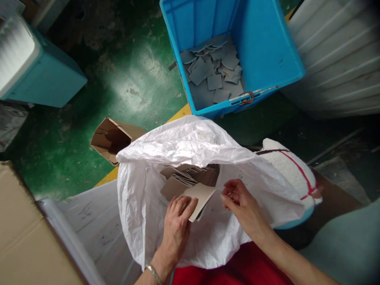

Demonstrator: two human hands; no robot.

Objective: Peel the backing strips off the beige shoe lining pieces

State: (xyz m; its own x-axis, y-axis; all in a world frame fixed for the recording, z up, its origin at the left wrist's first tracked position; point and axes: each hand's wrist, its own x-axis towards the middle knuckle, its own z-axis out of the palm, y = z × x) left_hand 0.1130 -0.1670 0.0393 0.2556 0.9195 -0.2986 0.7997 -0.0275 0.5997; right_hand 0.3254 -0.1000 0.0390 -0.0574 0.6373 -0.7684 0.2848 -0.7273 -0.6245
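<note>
A white woven sack (136, 213) gapes open in front of me, with several stacked grey-beige flat pieces (204, 174) inside. My left hand (178, 211), a bracelet at its wrist, grips a small stack of flat beige pieces (202, 194) over the sack's mouth. To the right of that stack, apart from it, is my right hand (239, 198). Its fingers are curled, with thumb and fingertips close together; whether anything is between them I cannot make out.
Beyond the sack stands a blue crate (261, 47) with many loose grey pieces (213, 67) at its bottom. An open cardboard box (109, 138) sits on the green floor (142, 79). A larger carton (23, 233) is at left, a teal bin (50, 75) behind it. A tied white sack (286, 166) lies right.
</note>
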